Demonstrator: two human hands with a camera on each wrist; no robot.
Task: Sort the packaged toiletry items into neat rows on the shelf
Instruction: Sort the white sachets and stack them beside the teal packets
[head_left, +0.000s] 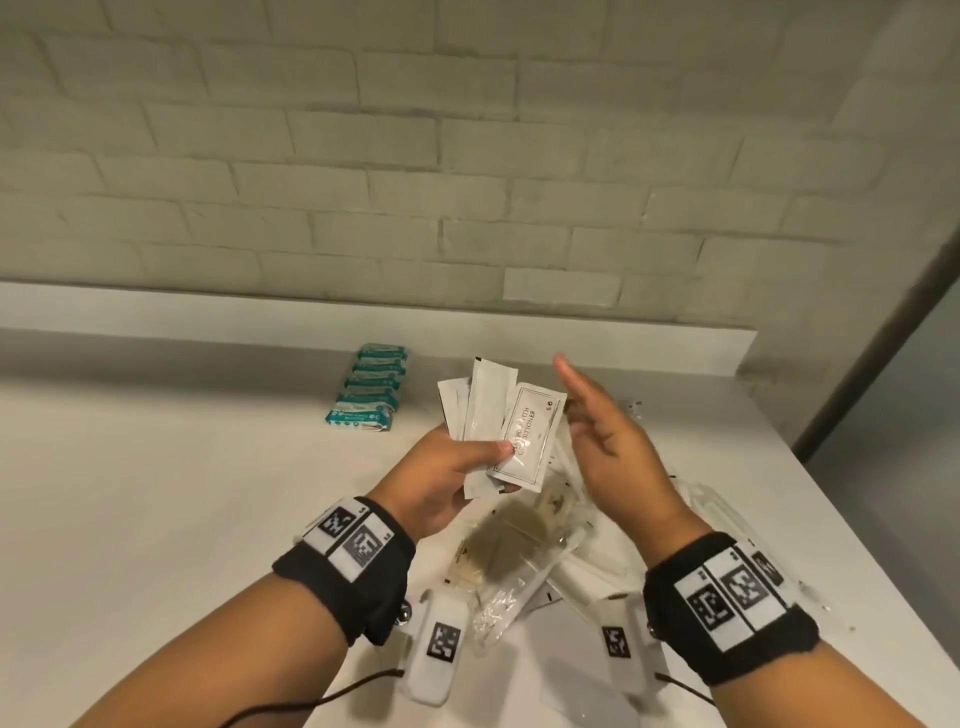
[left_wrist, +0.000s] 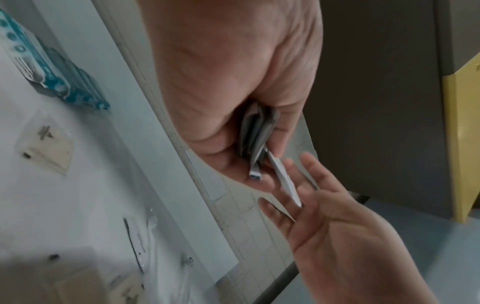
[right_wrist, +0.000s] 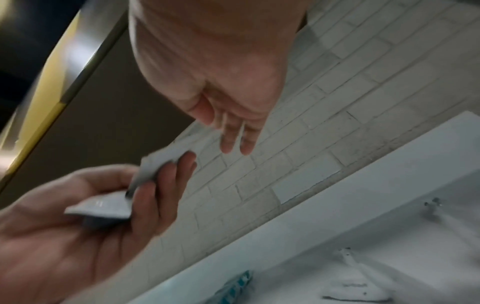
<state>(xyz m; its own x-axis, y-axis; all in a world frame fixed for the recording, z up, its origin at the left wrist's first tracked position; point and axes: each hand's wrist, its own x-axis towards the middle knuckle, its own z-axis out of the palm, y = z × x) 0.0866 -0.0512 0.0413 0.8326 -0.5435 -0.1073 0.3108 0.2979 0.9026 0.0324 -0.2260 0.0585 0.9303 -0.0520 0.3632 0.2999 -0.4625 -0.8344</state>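
My left hand (head_left: 457, 462) grips a fan of white sachets (head_left: 493, 415) above the white shelf (head_left: 156, 467); the front sachet reads "conditioner". In the left wrist view the sachets (left_wrist: 257, 142) sit pinched between thumb and fingers. My right hand (head_left: 597, 421) hovers just right of the fan, fingers straight and holding nothing, and shows the same way in the right wrist view (right_wrist: 233, 131). A neat row of teal packets (head_left: 369, 387) lies at the back of the shelf. Under my hands is a loose pile of clear-wrapped toiletry items (head_left: 519, 551).
A white brick wall (head_left: 467, 156) rises behind the shelf, above a raised back ledge (head_left: 208, 312). The shelf's right edge (head_left: 831, 530) drops off to the floor. More clear packets (head_left: 717, 509) lie near that edge. Cables trail from my wristbands at the front.
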